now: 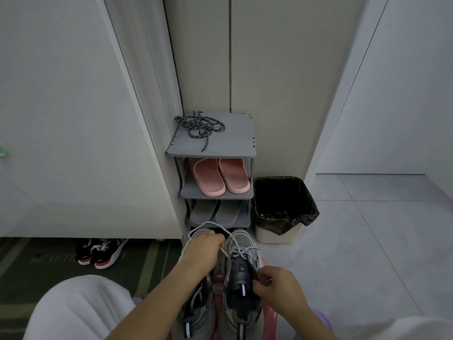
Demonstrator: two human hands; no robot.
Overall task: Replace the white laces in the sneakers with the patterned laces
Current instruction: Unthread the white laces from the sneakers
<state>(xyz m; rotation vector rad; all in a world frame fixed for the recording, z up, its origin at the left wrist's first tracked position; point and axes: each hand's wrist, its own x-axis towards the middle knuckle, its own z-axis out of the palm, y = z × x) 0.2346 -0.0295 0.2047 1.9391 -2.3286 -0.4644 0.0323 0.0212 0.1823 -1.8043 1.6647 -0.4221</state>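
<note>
Pale trouser leg (73,310) fills the bottom-left corner of the head view. Between the knees two grey sneakers stand side by side, heels toward the camera, on a pink surface (269,315).

The left hand (203,251) sits over the left sneaker (196,305), its fingers (215,238) curled tight round the white laces (241,251). A slack loop of lace arches up beyond the knuckles. The right hand (277,283) pinches the collar edge of the right sneaker (241,273) by the top eyelets. Whether a lace tip is also in that pinch I cannot tell. White lace crosses that shoe's eyelets.

The patterned laces (199,126) lie in a loose tangle on top of the grey shoe rack (235,141), well apart from both hands.

Laces like these look light, limp and easily snagged. I would take one by its stiff tip to thread it and pull close to the eyelet, steadying the soft shoe at its collar.

Pink slippers (220,177) and grey slippers (215,212) fill the shelves below, with a lined bin (282,207) just beside the rack.

Pale lettering on the floor mat (36,261) and the small tongue label are too faint to read.
</note>
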